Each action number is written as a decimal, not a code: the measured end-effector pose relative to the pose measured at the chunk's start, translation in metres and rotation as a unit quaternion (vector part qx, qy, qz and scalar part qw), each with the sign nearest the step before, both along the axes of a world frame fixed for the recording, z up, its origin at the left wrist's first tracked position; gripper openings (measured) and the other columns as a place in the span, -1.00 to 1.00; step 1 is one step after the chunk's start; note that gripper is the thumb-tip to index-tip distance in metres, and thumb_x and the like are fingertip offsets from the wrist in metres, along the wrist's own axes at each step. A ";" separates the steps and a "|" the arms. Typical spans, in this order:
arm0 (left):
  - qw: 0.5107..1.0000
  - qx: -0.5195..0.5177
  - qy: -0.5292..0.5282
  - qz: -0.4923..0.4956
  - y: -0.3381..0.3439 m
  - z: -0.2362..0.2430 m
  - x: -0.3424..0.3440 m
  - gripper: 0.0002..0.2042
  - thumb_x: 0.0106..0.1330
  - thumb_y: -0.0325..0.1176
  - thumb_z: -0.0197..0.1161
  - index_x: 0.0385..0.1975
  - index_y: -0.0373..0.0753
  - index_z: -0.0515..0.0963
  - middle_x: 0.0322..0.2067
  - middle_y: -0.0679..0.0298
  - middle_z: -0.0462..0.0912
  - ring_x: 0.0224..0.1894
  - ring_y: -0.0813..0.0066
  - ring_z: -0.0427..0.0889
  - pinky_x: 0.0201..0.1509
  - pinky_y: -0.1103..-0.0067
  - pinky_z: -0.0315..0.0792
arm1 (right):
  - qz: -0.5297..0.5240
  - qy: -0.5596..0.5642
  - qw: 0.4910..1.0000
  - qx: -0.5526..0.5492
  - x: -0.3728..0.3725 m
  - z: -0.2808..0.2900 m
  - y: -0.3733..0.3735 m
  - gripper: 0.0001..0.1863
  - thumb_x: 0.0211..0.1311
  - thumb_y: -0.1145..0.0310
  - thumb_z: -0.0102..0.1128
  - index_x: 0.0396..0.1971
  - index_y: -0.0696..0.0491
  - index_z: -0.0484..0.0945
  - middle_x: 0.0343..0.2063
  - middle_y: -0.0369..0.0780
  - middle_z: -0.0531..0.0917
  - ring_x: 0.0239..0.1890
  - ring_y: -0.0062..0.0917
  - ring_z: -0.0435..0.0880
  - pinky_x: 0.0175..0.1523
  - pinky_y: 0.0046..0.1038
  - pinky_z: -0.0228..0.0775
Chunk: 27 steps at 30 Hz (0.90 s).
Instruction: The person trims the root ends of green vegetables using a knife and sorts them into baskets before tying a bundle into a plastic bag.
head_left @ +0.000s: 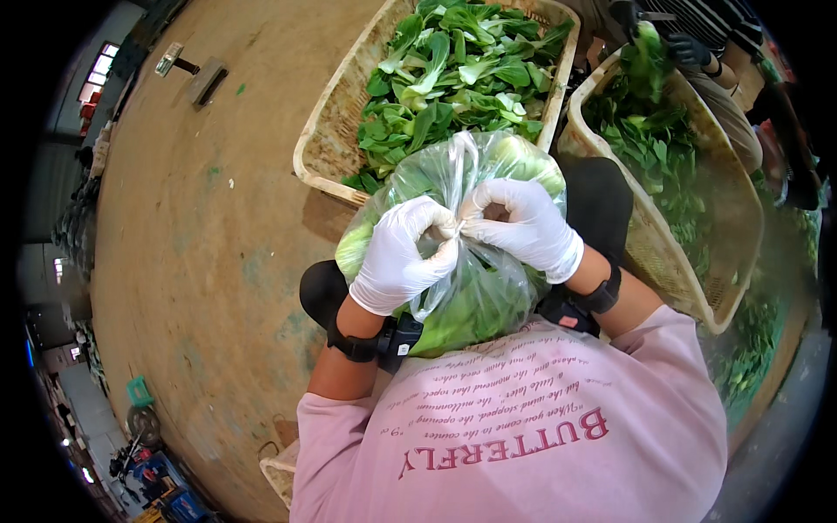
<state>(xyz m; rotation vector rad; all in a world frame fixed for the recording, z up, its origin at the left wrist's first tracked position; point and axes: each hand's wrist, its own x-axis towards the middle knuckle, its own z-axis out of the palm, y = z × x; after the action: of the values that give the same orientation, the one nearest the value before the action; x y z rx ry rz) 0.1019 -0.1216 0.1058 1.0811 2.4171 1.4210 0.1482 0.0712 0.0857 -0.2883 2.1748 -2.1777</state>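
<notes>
A clear plastic bag [488, 296] full of leafy green vegetables, which look like bok choy, rests on my lap. My left hand [406, 253], in a white glove, pinches the gathered neck of the bag between thumb and finger. Opposite it, my right hand [521, 228], gloved the same way, pinches the same gathered plastic, and the fingertips of both hands meet there. Twisted plastic stands up above the pinch. Pale stems press against the bag's far right and left sides.
Just beyond the bag stands a cream plastic crate [327, 131] heaped with loose bok choy leaves [449, 83]. Another long crate [663, 235] with greens is at the right, where a co-worker's dark-gloved hand [689, 50] is near a bunch. A platform scale [207, 83] stands on the floor, far left.
</notes>
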 end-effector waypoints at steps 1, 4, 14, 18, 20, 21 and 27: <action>0.999 0.033 -0.038 -0.018 -0.002 -0.001 -0.001 -0.85 0.02 -0.57 0.28 -0.41 -0.29 0.50 -0.49 0.33 0.49 -0.44 0.56 0.44 -0.28 0.64 0.36 | 0.002 0.002 1.000 0.000 0.000 -0.001 0.000 -0.90 0.08 0.38 0.26 -0.41 0.02 0.54 -0.53 -0.28 0.51 -0.52 -0.60 0.52 -0.39 -0.64 0.35; 0.995 0.056 -0.080 -0.005 -0.001 -0.005 0.001 -0.86 0.03 -0.56 0.28 -0.40 -0.29 0.51 -0.50 0.34 0.48 -0.45 0.59 0.44 -0.31 0.67 0.35 | -0.046 0.055 0.993 0.095 0.004 0.003 -0.004 -0.92 0.10 0.39 0.25 -0.42 0.02 0.53 -0.54 -0.29 0.50 -0.54 -0.61 0.51 -0.41 -0.64 0.34; 0.998 -0.018 0.019 -0.058 0.003 0.007 0.006 -0.84 -0.09 -0.50 0.27 -0.58 -0.16 0.40 -0.63 0.35 0.35 -0.48 0.34 0.36 -0.31 0.46 0.26 | -0.087 0.015 0.993 0.084 -0.013 -0.002 0.002 -0.88 -0.01 0.41 0.17 -0.41 0.04 0.55 -0.53 -0.15 0.56 -0.53 -0.35 0.56 -0.38 -0.46 0.40; 0.998 -0.028 0.057 0.013 0.003 -0.002 0.009 -0.84 -0.07 -0.47 0.29 -0.56 -0.16 0.41 -0.60 0.34 0.37 -0.47 0.32 0.37 -0.31 0.43 0.27 | -0.138 0.226 0.924 0.277 -0.013 -0.001 -0.005 -0.92 0.08 0.36 0.13 -0.39 -0.06 0.56 -0.51 -0.25 0.54 -0.49 -0.37 0.59 -0.40 -0.46 0.40; 0.995 -0.036 0.084 0.034 0.006 -0.011 0.012 -0.83 -0.08 -0.51 0.30 -0.58 -0.20 0.40 -0.59 0.32 0.35 -0.46 0.36 0.37 -0.32 0.47 0.29 | -0.121 0.246 0.897 0.347 -0.009 -0.002 -0.002 -0.93 0.08 0.34 0.15 -0.41 -0.08 0.56 -0.52 -0.26 0.53 -0.49 -0.37 0.59 -0.41 -0.44 0.40; 0.991 -0.043 0.112 0.060 0.006 -0.012 0.014 -0.82 -0.09 -0.56 0.30 -0.59 -0.24 0.40 -0.58 0.31 0.33 -0.45 0.40 0.36 -0.33 0.52 0.30 | -0.099 0.266 0.865 0.414 -0.008 -0.001 0.000 -0.94 0.07 0.32 0.16 -0.42 -0.09 0.55 -0.53 -0.28 0.51 -0.49 -0.38 0.59 -0.42 -0.42 0.39; 0.995 -0.044 0.050 -0.076 -0.001 0.014 0.007 -0.90 0.03 -0.57 0.19 -0.59 -0.28 0.40 -0.53 0.27 0.33 -0.54 0.43 0.37 -0.38 0.56 0.30 | -0.189 0.264 0.897 0.300 -0.011 0.000 -0.006 -0.88 -0.05 0.38 0.25 -0.45 -0.06 0.52 -0.53 -0.33 0.53 -0.51 -0.41 0.58 -0.46 -0.46 0.42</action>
<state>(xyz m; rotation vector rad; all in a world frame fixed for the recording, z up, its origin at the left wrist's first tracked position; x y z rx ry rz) 0.1087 -0.1227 0.1195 1.3113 2.3795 1.2296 0.1368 0.0657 0.0855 -0.4922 3.3146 -1.5327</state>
